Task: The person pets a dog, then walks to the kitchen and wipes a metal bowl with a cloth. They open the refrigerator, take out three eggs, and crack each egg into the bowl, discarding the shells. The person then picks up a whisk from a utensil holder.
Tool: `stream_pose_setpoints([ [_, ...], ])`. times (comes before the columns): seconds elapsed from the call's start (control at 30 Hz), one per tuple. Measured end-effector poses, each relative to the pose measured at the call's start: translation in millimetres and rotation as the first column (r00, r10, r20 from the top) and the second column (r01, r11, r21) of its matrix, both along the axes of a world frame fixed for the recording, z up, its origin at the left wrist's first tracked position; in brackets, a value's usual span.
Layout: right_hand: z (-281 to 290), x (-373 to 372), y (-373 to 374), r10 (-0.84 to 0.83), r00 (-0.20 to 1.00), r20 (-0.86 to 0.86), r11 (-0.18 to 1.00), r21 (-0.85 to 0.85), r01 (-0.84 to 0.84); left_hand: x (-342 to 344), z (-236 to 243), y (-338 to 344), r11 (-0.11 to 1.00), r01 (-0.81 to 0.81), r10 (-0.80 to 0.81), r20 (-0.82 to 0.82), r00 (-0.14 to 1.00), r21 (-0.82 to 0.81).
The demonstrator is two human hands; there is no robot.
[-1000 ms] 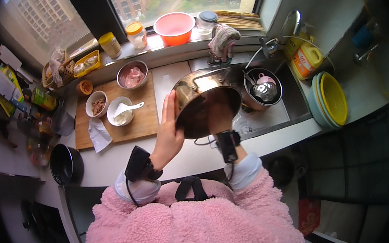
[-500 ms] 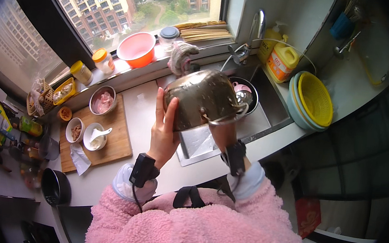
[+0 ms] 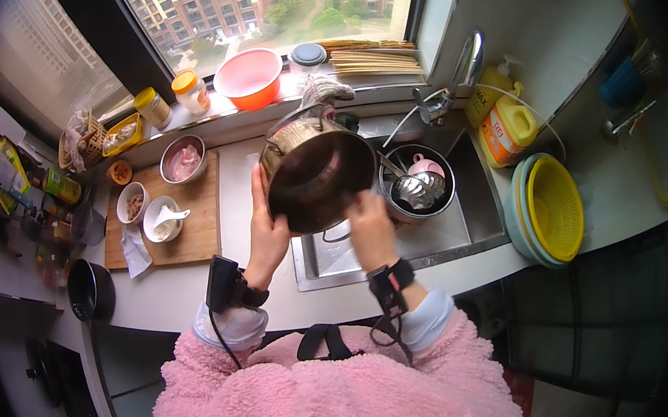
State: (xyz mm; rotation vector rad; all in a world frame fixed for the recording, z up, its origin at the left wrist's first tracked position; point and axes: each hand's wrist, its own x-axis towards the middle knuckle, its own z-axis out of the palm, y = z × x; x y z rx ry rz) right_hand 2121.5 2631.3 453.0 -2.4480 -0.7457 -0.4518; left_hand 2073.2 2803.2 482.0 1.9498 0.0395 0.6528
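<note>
A metal pot (image 3: 322,182) is tilted over the left part of the sink, its dark open mouth turned toward me. My left hand (image 3: 266,232) grips it by its left side, with fingers along the outer wall and the thumb near the rim. At the pot's right rim is my right hand (image 3: 371,231), its fingers blurred, so their hold is unclear. To the right in the sink, a dark-rimmed pot (image 3: 445,204) contains a shiny slotted skimmer (image 3: 417,190) and a pink item (image 3: 427,167).
The tap (image 3: 471,59) rises behind the sink, beside a yellow detergent jug (image 3: 509,128). Stacked basins with a yellow colander (image 3: 555,206) stand at right. Left, a cutting board (image 3: 196,235) bears several bowls. A red basin (image 3: 248,80) sits on the windowsill.
The pot has turned from showing its outer side to showing its open mouth. My right hand, partly hidden behind the pot before, now shows at the right rim.
</note>
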Motion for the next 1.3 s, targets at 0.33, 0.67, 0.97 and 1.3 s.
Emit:
stream_pose_setpoints([
  [0.33, 48, 36, 64, -0.116, 0.957, 0.267, 0.859, 0.511, -0.038, -33, -9, 18, 0.716, -0.009, -0.23, -0.248, 0.941, -0.698],
  [0.67, 34, -7, 87, 0.544, 0.805, -0.237, 0.818, 0.361, -0.447, -46, -9, 37, 0.637, -0.086, -0.258, -0.317, 0.913, -0.766],
  [0.97, -17, -3, 157, 0.533, 0.817, -0.222, 0.795, 0.462, -0.393, -80, -28, 40, 0.884, -0.023, -0.036, -0.117, 0.992, -0.468],
  [1.3, -52, -57, 211, 0.526, 0.796, -0.298, 0.817, -0.083, -0.571, -191, -40, 103, 0.727, -0.323, 0.212, -0.249, 0.945, -0.606],
])
